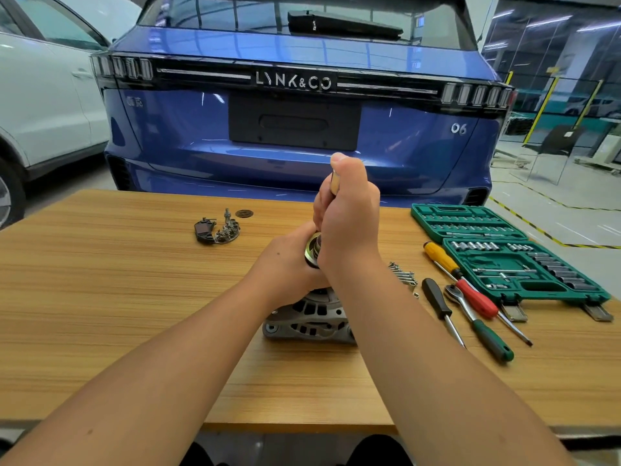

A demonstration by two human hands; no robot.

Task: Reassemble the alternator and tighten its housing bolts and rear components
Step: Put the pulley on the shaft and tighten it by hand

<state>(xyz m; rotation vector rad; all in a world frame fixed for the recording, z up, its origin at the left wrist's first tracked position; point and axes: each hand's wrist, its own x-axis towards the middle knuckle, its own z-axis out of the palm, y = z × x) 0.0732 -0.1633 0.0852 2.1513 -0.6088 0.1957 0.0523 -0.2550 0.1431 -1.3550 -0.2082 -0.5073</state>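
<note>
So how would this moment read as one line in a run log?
stage: reassembly | right hand: grips upright tool handle | left hand: holds pulley | alternator: on table | rear parts: unfitted

The grey metal alternator [309, 317] sits near the middle of the desk, pulley [314, 248] end up. Its loose bolts [403, 274] lie just right; the black rear parts [216, 228] lie apart, far left.

car workshop: parked blue car [302, 112], socket set [504, 253] on workbench [100, 297].
</note>
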